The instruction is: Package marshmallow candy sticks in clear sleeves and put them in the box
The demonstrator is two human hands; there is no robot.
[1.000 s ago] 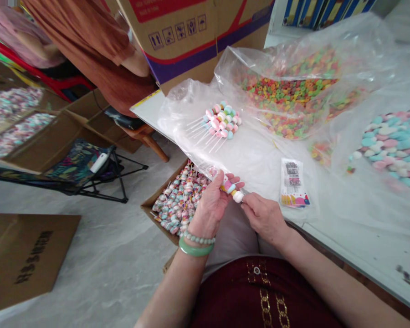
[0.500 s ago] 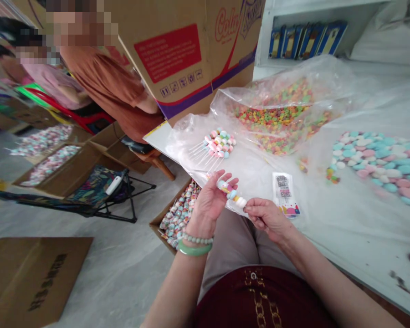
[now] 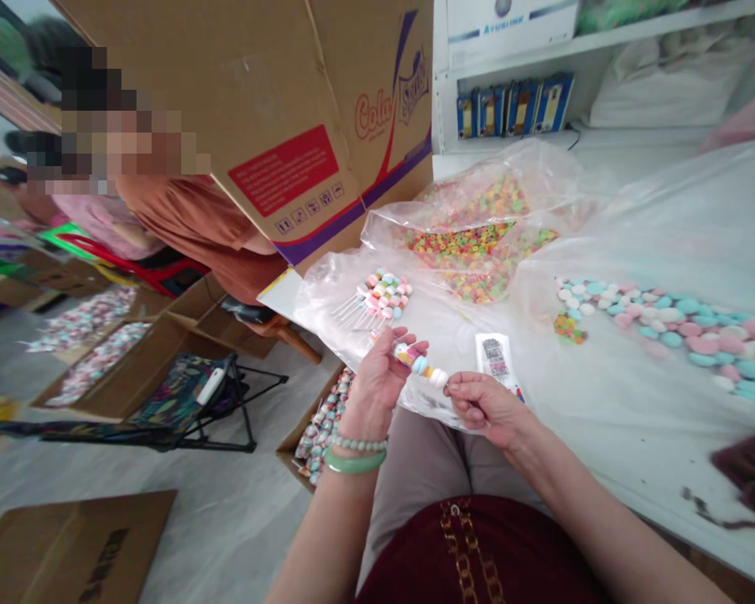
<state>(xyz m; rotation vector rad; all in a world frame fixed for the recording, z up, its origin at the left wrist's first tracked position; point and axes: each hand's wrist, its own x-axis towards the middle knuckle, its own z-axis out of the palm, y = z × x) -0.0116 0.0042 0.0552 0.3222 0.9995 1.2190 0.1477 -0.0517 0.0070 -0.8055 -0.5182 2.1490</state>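
Observation:
A candy skewer (image 3: 420,366), with pastel and white pieces in a row, stretches between my two hands above my lap. Its left part lies across the curled fingers of my left hand (image 3: 378,374), which supports it. At the white end, my right hand (image 3: 486,403) pinches the tip between thumb and fingers; I cannot tell whether that is stick or wrapper. Just beyond my left hand, a bunch of finished-looking candy skewers (image 3: 387,292) lies on the table with white sticks pointing left. A small printed packet (image 3: 494,359) lies beyond my right hand.
Plastic bags hold colourful ring candies (image 3: 462,247) and pastel candies (image 3: 679,323) on the table (image 3: 579,419). A large carton (image 3: 289,101) stands at the back. An open box of wrapped skewers (image 3: 324,428) is at my left, near a folding stool (image 3: 182,386). Other people (image 3: 182,222) sit farther left.
The camera view has shifted, so the table's contents appear farther left. Both hands keep hold of the skewer with almost the same grip.

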